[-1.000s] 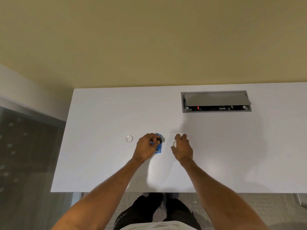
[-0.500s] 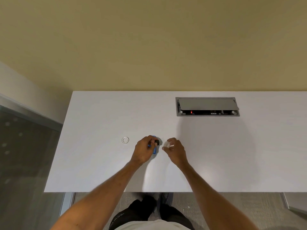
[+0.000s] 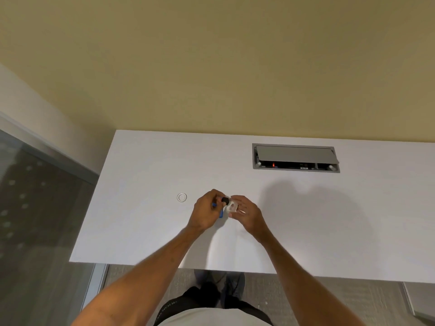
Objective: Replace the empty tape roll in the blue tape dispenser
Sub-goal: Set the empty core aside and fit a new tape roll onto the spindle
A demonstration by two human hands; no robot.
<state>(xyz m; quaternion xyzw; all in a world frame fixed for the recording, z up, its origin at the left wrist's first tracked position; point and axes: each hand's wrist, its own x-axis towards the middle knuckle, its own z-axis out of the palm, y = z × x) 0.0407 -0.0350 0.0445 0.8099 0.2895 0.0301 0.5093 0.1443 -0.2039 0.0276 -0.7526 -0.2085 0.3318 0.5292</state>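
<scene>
My left hand (image 3: 205, 211) grips the blue tape dispenser (image 3: 220, 213) above the white table (image 3: 146, 222); only a sliver of blue and its black hub (image 3: 225, 200) show past my fingers. My right hand (image 3: 246, 214) holds a clear tape roll (image 3: 231, 207) right against the dispenser's black hub. A second small clear ring, a tape roll (image 3: 181, 197), lies flat on the table to the left of my left hand.
A grey recessed power and cable box (image 3: 295, 158) with its lid tilted open sits in the table at the back right. The table's near edge runs just above my feet. A glass partition stands at the left.
My right hand has lifted the clear roll off the table and brought it left to the dispenser. My left hand has raised and tilted the dispenser.
</scene>
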